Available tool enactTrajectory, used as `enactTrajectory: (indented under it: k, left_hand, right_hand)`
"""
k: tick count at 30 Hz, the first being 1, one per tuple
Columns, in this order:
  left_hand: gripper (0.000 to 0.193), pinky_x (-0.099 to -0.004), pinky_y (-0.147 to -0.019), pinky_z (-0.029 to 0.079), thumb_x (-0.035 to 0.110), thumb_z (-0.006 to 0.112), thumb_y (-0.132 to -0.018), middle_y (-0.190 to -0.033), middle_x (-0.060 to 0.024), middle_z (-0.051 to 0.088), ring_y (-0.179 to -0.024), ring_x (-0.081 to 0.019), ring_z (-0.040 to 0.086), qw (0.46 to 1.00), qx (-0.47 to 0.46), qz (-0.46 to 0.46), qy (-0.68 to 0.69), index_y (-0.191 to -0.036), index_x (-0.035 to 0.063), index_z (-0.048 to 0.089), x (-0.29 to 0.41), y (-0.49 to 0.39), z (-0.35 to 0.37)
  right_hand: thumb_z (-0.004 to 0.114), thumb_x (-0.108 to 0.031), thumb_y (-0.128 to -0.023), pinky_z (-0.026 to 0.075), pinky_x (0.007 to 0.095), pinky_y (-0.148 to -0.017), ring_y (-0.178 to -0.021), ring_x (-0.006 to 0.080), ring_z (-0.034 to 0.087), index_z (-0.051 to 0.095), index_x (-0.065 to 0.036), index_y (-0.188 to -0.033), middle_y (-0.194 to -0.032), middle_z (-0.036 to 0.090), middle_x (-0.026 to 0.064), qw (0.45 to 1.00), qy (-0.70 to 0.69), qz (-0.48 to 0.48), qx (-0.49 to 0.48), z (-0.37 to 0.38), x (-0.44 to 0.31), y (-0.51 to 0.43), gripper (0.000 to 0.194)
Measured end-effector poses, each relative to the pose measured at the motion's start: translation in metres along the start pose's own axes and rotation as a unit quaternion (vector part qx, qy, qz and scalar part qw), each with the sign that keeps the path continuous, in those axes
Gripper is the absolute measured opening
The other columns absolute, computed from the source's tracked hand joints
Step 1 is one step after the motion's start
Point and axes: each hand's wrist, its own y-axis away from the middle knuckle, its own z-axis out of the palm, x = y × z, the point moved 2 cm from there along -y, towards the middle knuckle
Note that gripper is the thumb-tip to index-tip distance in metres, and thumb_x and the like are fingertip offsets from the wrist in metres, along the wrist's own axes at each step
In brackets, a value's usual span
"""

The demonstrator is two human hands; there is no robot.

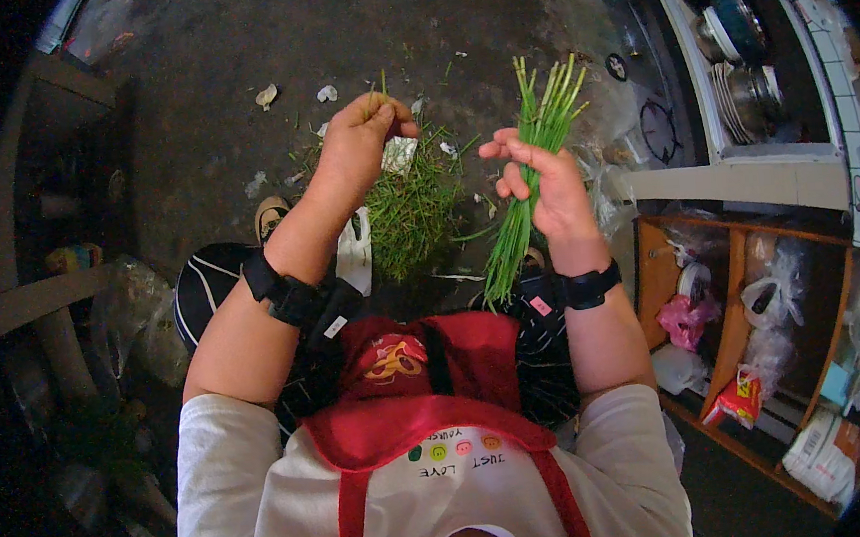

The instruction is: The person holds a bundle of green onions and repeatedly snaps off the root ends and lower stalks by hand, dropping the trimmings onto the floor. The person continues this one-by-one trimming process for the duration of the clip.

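My right hand (551, 178) holds a bunch of long, thin green stalks (510, 244) that look like chives, with the pale cut ends up and away from me. The bunch rests against the palm, and some of the fingers stand off it. To the left, my left hand (365, 138) pinches a thin green piece (384, 83) between thumb and forefinger. Below and between my hands, a heap of green trimmings (412, 225) lies on the floor. A white scrap (400, 155) sits on the heap's far side.
Pale scraps (267, 96) and bits of stalk are scattered over the dark floor (383, 25). At the right, a wooden shelf unit (725, 323) holds plastic bags, below a cabinet with stacked plates (732, 101). Clear plastic bags (141, 311) hang at the left.
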Motion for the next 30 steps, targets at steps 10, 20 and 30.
enactTrajectory:
  k: [10, 20, 30]
  left_hand:
    - [0.021, -0.0197, -0.036, 0.018, 0.027, 0.062, -0.077, -0.053, 0.0078, 0.039, -0.04, -0.0023, 0.027, 0.991, -0.029, -0.12, 0.047, -0.085, 0.0085, 0.055, 0.023, 0.012, 0.028]
    - [0.015, -0.0201, -0.037, 0.021, 0.024, 0.062, -0.076, -0.054, 0.0056, 0.04, -0.041, -0.0043, 0.029, 0.982, 0.065, -0.087, 0.156, -0.075, 0.0096, 0.058, 0.034, 0.002, -0.007]
    - [0.018, -0.019, -0.037, 0.02, 0.024, 0.055, -0.082, -0.056, 0.0046, 0.042, -0.039, -0.0034, 0.024, 0.963, 0.039, -0.084, 0.254, -0.086, 0.0067, 0.055, 0.048, -0.003, -0.045]
  right_hand:
    - [0.059, -0.012, -0.075, 0.038, 0.0237, -0.04, -0.043, 0.0123, 0.047, 0.055, 0.0, -0.086, -0.069, 0.058, 0.0101, 0.997, 0.063, 0.035, -0.037, 0.023, 0.024, 0.004, 0.017]
    - [0.06, -0.011, -0.075, 0.036, 0.0224, -0.04, -0.044, 0.0115, 0.046, 0.055, 0.0, -0.082, -0.061, 0.052, 0.0051, 0.993, 0.108, 0.047, -0.011, 0.015, 0.03, 0.001, 0.014]
    - [0.058, -0.01, -0.077, 0.036, 0.0281, -0.049, -0.044, 0.0116, 0.039, 0.053, 0.0, -0.085, -0.068, 0.052, 0.0055, 0.99, -0.026, -0.053, 0.125, -0.034, -0.013, -0.003, 0.013]
